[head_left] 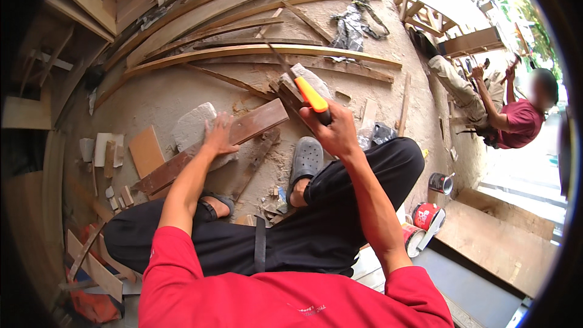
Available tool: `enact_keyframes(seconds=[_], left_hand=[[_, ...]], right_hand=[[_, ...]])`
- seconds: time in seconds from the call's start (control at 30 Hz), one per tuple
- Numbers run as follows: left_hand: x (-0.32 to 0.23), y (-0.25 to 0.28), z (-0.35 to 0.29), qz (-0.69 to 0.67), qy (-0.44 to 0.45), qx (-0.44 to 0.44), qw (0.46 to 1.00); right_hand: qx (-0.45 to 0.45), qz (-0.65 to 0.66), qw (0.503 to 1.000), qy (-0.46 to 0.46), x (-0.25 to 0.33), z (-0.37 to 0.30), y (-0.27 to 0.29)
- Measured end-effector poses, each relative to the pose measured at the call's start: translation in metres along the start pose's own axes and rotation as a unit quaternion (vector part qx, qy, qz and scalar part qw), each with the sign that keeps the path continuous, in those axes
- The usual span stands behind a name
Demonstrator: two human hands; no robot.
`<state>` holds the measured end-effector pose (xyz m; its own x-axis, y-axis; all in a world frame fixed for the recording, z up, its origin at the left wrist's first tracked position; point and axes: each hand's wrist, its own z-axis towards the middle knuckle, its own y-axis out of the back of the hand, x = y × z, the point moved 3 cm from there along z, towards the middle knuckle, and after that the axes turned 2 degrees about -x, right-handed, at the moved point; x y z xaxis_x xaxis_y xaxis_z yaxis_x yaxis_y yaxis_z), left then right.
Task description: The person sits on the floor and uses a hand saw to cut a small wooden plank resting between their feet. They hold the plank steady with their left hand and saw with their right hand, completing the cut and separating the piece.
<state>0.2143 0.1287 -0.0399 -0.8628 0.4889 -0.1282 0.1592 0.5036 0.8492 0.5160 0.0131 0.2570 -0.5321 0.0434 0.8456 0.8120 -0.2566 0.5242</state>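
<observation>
1. Head view: reddish-brown board (261, 123) lies under your left hand (218, 136), crossing a pale block (193, 124). Its right end shows just left of your right hand (334, 130).
2. Your left hand: palm down, fingers spread on the board's upper face, no wrap round the edges visible.
3. Your right hand: wrapped round the handle of an orange-handled tool (310, 93), saw-like, blade pointing away from you and leftward. Can't make out teeth.
4. Board: I'd expect stiff, moderate weight, not fragile. Face looks fairly smooth, so it may slide or pivot under a flat palm.
5. Best hold: where it crosses the block, right by your left hand. Bear straight down there; weight on an overhanging end could tip it. To lift, take both long edges.
6. Tool: probably light, blade thin and likely bendy. Hold by the handle only; keep left fingers well clear.
7. Block: looks heavy and hard, edges might crumble.
8. Grey clog (308, 157) sits near that right end, nearer you than your right hand. Mind it.
</observation>
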Motion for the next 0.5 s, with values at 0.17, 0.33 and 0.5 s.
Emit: enact_keyframes(seconds=[0.17,0.33,0.5], left_hand=[[0.03,-0.024,-0.017,-0.028,0.011,-0.144,0.989],[0.079,-0.019,-0.007,-0.068,-0.025,-0.183,0.98],[0.114,-0.004,0.007,-0.073,0.031,-0.129,0.988]], right_hand=[[-0.021,0.021,0.999,0.02,0.01,0.027,-0.041],[-0.004,0.004,1.0,-0.004,0.021,0.034,-0.085],[0.024,-0.012,1.0,-0.012,0.033,0.036,-0.119]])
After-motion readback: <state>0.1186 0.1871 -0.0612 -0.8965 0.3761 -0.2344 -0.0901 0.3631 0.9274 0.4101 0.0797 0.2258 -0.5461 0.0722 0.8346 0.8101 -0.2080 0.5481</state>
